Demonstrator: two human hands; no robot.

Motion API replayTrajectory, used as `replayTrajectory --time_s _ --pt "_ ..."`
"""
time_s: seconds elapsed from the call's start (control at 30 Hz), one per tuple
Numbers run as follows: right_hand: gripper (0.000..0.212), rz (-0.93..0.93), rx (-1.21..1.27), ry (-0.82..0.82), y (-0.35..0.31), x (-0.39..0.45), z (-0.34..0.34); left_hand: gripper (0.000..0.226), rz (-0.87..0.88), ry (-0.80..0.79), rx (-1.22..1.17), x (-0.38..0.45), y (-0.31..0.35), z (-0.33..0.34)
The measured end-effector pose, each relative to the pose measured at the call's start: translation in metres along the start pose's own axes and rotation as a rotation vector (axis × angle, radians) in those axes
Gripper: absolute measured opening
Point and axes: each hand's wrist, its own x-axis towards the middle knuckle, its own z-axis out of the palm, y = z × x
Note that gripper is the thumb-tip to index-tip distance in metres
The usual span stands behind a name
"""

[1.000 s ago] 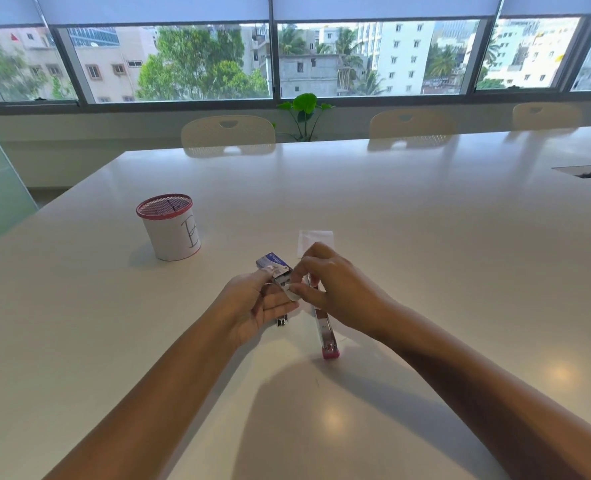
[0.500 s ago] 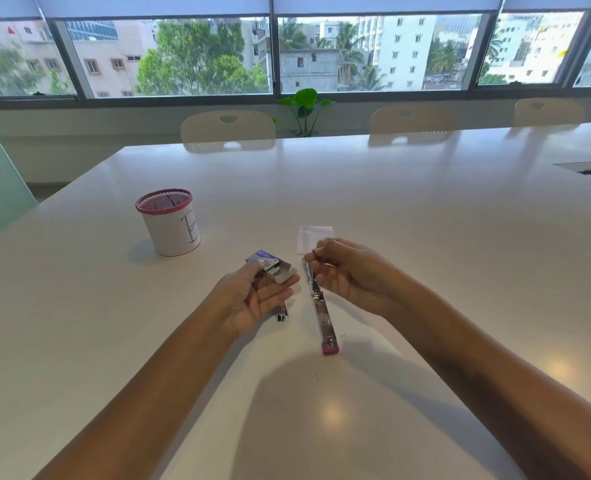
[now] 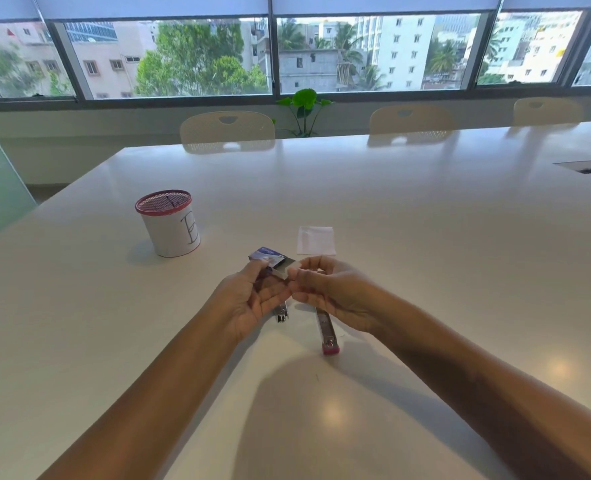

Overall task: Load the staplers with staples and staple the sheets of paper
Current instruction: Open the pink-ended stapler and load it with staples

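My left hand (image 3: 252, 299) holds a small blue staple box (image 3: 270, 259) with its grey tray slid partly out to the right. My right hand (image 3: 332, 292) has its fingertips pinched at the tray's open end; whether staples are between them I cannot tell. Under my hands a pink stapler (image 3: 326, 332) lies opened out flat on the white table (image 3: 425, 237), its metal channel facing up. The metal end of another stapler part (image 3: 281, 315) shows below my left palm. A small stack of white paper sheets (image 3: 315, 240) lies just beyond my hands.
A white cup with a pink mesh top and a letter on its side (image 3: 169, 223) stands to the left. Chairs (image 3: 227, 129) line the table's far edge below the windows. A cable hatch (image 3: 588, 166) is set in the table at right.
My right hand has left the stapler's open channel and come back up to the staple box. My left hand has raised the box slightly. The stapler lies in the same place.
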Motion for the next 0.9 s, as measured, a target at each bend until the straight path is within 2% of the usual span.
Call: replayTrajectory --time_s 0.37,0.6,0.77,0.9 --pt "0.006 0.043 0.144 -0.093 0.003 0.002 -0.003 0.016 0.052 -0.018 0.122 0.002 -0.003 0.001" --pt "0.005 0.021 0.129 -0.121 0.001 0.002 -0.003 0.018 0.08 -0.033 0.232 0.001 -0.002 0.001" --pt "0.042 -0.016 0.054 -0.104 0.001 0.001 -0.002 0.019 0.055 -0.08 0.31 0.0 -0.001 -0.001" --pt "0.057 -0.048 -0.15 -0.119 -0.01 -0.005 -0.003 0.017 0.054 -0.13 0.372 -0.001 0.004 0.0"
